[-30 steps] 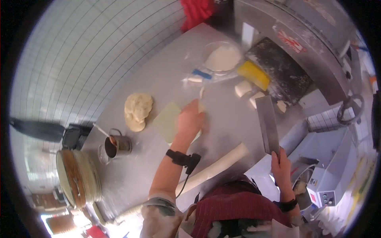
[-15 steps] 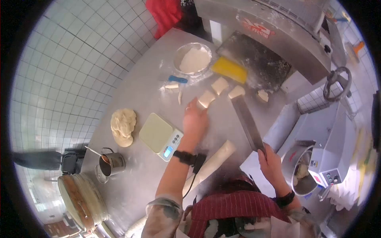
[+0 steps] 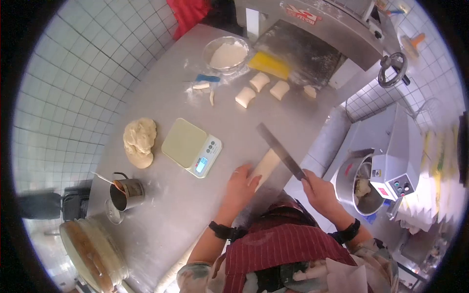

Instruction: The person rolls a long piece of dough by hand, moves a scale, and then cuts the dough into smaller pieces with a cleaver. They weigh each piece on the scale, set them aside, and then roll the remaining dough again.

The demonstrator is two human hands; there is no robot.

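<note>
My right hand (image 3: 320, 195) is wrapped round the handle of a long, flat-bladed knife (image 3: 281, 150). Its blade reaches up and left, above the end of a pale dough roll (image 3: 267, 169). Across that roll lies my left hand (image 3: 239, 189), thumb on one side and fingers on the other, hiding part of it. Three cut dough pieces (image 3: 245, 97) sit farther back on the steel table (image 3: 215, 107). A small dough scrap (image 3: 309, 91) is to their right. Left of my left hand stands a digital kitchen scale (image 3: 184, 142), its pan bare.
A lump of dough (image 3: 139, 141) sits left of the scale. Near it are a metal jug (image 3: 128, 193) and a round lidded tub (image 3: 93, 254). Behind are a flour bowl (image 3: 225, 53), a yellow scraper (image 3: 268, 65) and a large machine (image 3: 332, 24). A mixer (image 3: 391, 166) stands right.
My left hand has left the cut pieces and come back toward me onto the dough roll. The knife has swung away from the pieces to the roll's end. The view has shifted somewhat.
</note>
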